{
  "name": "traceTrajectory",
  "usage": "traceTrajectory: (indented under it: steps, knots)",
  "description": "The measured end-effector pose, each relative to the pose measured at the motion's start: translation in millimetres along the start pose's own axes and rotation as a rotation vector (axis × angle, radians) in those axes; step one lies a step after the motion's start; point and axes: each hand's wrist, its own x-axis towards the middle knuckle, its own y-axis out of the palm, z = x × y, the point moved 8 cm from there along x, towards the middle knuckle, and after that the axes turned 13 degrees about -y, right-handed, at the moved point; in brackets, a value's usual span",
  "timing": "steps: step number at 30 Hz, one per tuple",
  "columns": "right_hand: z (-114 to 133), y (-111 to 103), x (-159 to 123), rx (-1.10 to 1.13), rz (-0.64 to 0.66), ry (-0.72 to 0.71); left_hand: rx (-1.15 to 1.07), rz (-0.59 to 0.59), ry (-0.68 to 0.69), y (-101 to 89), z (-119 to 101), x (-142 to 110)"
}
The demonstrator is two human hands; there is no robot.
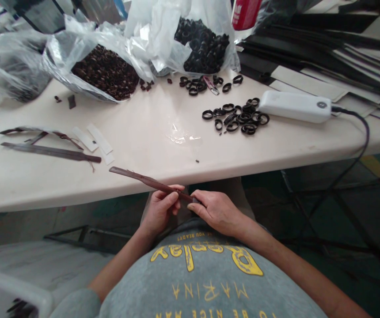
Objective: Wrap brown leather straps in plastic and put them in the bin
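A long, narrow dark brown strap [139, 177], leather-like, runs slantwise over my lap, its far end above the table's front edge. My left hand [161, 206] pinches it near the middle between thumb and fingers. Around its near end my right hand [214, 211] is closed; a small dark piece shows at the thumb, too hidden to name. To the left on the table lie more brown straps [52, 152] beside white strips [100, 139]. Black loops [245, 117] lie loose in a cluster at the right.
On the white table [143, 128] stand plastic bags with brown loops [105, 73] and black loops [203, 46]. A white corded device [294, 107] lies at the right, before stacked black and white sheets [325, 57]. A small pink-handled tool [210, 85] rests among black loops.
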Motion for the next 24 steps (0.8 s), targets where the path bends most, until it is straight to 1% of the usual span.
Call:
traceTrajectory:
  steps: [2, 5, 7, 10, 13, 17, 21, 24]
  knots:
    - [1, 2, 1, 0.016, -0.008, -0.003, 0.016, 0.033, -0.041, 4.8, 5, 1]
    - [7, 2, 2, 0.141, -0.069, -0.091, 0.074, 0.117, -0.123, 16.3, 16, 1]
    - [11, -1, 3, 0.208, -0.104, -0.132, 0.094, 0.134, -0.128, 20.0, 18, 1]
    - [9, -3, 2, 0.179, -0.091, -0.088, 0.078, 0.11, -0.076, 19.4, 13, 1]
    - [7, -3, 2, 0.071, -0.024, -0.037, 0.039, 0.089, -0.021, 16.3, 5, -2]
    - [3, -1, 0, -0.026, 0.04, 0.002, 0.014, 0.033, 0.029, 6.4, -1, -3]
    - [-2, -2, -3, -0.044, 0.037, 0.008, 0.018, -0.011, 0.043, -2.1, -3, -1]
    - [-4, -2, -4, -0.073, 0.02, 0.003, 0.013, -0.004, 0.021, -1.4, -3, 2]
